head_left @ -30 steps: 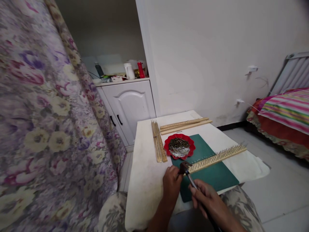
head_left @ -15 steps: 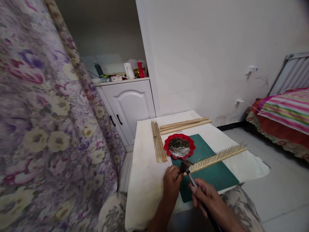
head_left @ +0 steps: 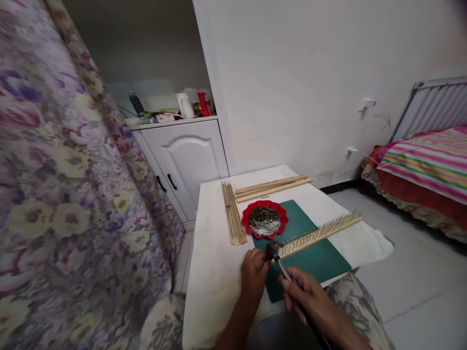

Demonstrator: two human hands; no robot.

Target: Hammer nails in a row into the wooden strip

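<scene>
My right hand [head_left: 304, 294] is wrapped round the handle of a hammer [head_left: 283, 270], its dark head over the near end of a wooden strip [head_left: 315, 237]. A long row of nails stands up from this strip, several of them leaning. Closed at the strip's near end is my left hand [head_left: 253, 272]; a thin dark bit shows at its fingertips, too small to name. The hammer head partly hides the fingertips and the strip's end. Under the strip lies a green mat [head_left: 321, 265]. Just beyond the hammer, a red scalloped dish [head_left: 245, 225] holds a heap of nails [head_left: 264, 218].
Several nail-studded strips [head_left: 233, 216] lie bundled left of the dish. More wooden strips [head_left: 273, 188] rest along the table's far side. The white-covered table [head_left: 211, 277] stands near a cabinet [head_left: 193, 155], a floral curtain [head_left: 91, 194] and a bed [head_left: 426, 155].
The view has shifted slightly, so everything sits a little further left. Both hands keep their places at the strip's near end, with the hammer head still low over it.
</scene>
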